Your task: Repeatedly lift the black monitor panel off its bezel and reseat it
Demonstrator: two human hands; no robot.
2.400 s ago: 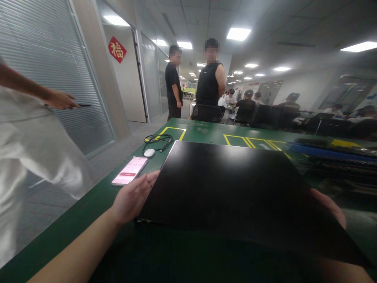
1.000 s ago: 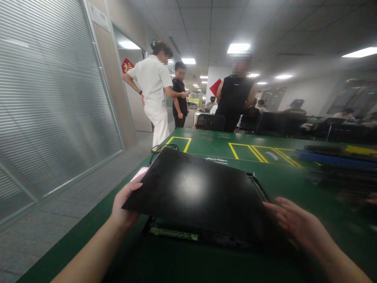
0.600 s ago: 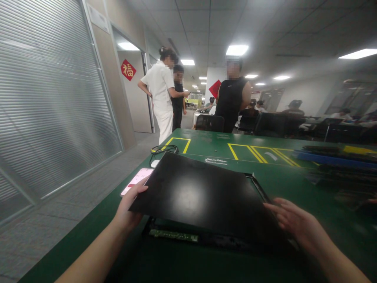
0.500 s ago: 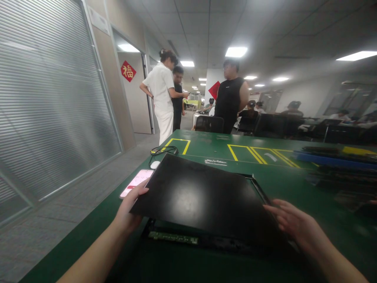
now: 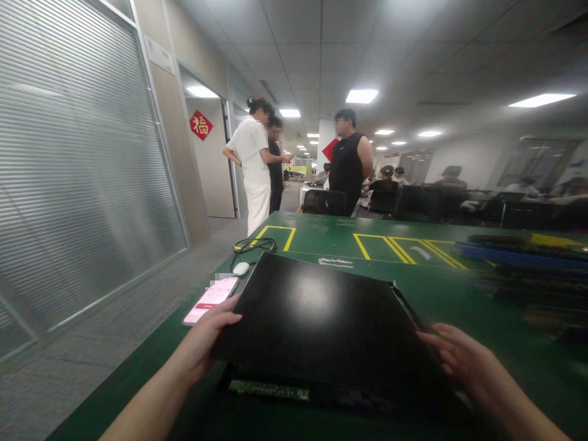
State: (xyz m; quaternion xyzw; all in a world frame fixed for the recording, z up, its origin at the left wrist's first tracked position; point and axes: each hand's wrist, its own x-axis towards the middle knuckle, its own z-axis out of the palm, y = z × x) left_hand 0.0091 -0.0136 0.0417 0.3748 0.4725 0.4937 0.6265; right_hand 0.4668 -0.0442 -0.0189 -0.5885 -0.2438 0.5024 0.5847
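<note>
Two hands are at the sides of a flat black screen panel (image 5: 316,337), which is up over a thin black frame (image 5: 408,306) on the green table (image 5: 459,294). Half a second ago, a bit of the frame's far side poked out past the panel at the back right corner. Now the panel hides most of that bit. The panel's near left corner has also come down closer to the frame. A green circuit board (image 5: 269,390) shows below the near edge, just as it did before. The person in white (image 5: 255,153) strode close by on the left at first, but now stands by the door.

The left hand (image 5: 206,337) comes up from the bottom left. It is nearly closed, with its thumb on top of the panel and the rest of the hand going under the left edge. The right hand (image 5: 459,355) comes from the bottom right. It is half open, and its fingertips are at the right edge. I cannot tell if it grips the panel, the frame or both.

Near the left hand are a lit phone (image 5: 212,300), a small white oval thing (image 5: 241,268) and a looped black cable (image 5: 252,245).
</note>
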